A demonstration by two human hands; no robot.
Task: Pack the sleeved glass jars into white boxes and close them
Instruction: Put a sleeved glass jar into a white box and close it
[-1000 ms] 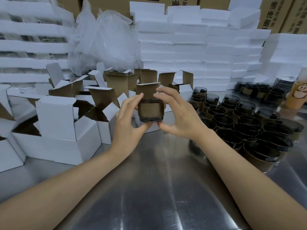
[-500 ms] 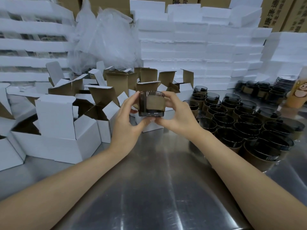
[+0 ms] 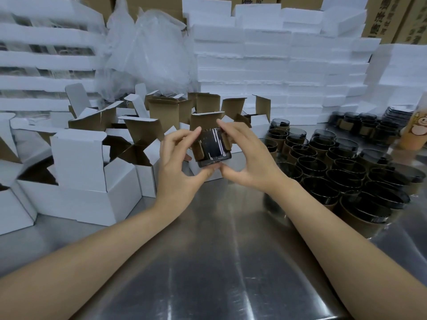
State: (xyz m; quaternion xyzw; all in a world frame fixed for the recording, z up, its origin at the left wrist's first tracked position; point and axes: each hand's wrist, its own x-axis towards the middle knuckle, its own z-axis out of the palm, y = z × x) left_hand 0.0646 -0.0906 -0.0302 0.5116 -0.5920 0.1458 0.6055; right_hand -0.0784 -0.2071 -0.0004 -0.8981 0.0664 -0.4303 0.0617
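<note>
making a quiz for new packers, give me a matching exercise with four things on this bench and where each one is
Things
1. lone sleeved jar
2. open white boxes
3. white foam slabs
4. cartoon bottle

Places
a. stacked along the back
b. far right of the table
c. left side of the table, flaps up
d. held up between the left hand and the right hand

Pairs: 1-d, 2-c, 3-a, 4-b
</note>
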